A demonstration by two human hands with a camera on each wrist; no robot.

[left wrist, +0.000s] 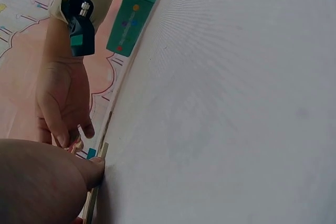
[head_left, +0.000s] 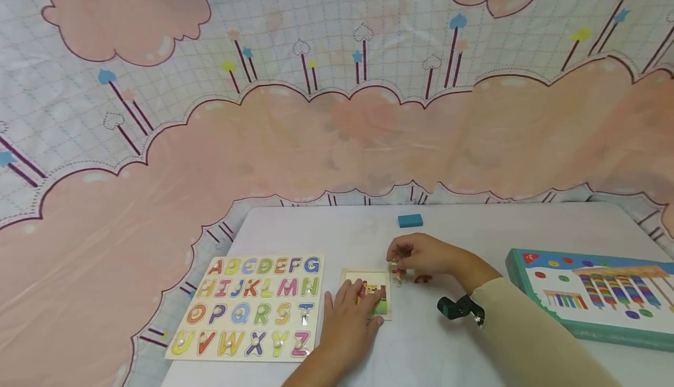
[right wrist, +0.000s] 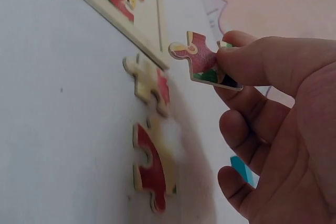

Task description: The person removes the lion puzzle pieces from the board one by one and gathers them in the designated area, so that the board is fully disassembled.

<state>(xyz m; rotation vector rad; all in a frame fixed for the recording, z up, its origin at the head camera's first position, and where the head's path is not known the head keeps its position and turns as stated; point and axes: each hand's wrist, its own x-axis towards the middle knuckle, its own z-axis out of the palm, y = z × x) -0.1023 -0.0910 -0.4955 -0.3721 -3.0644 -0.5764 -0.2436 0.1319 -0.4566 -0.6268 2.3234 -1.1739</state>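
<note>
1. Between my right fingers (right wrist: 257,59), thumb against forefinger, I pinch a thin wooden jigsaw piece printed red, green and dark (right wrist: 200,56); the remaining fingers of that hand curl loosely around nothing.
2. My grip sits towards one end, I judge so that the knob and printed face stay visible and I can read which way it is turned.
3. Spread apart, my left fingers (head_left: 351,294) rest over a shallow, square, pale wooden puzzle frame (head_left: 389,299) and its red, yellow and green printed picture (head_left: 381,304), probably keeping both from sliding.
4. Bare wood shows inside the frame just beside my left fingertips, so I take the picture as only partly filled.
5. Beneath my right fingers, near the frame, a pale wooden piece with a red patch (right wrist: 149,85) and a curved red wooden piece (right wrist: 151,174) lie on the white worktop (head_left: 295,229), seemingly for easy reach; blur hides whether there are more.
6. Beyond my right fingers sits a blue rectangular block (head_left: 410,221); left of my left fingers, a pale board of colourful alphabet letters (head_left: 210,327); well right, a green-edged, picture-printed box (head_left: 605,293). All three seem set aside for room.
</note>
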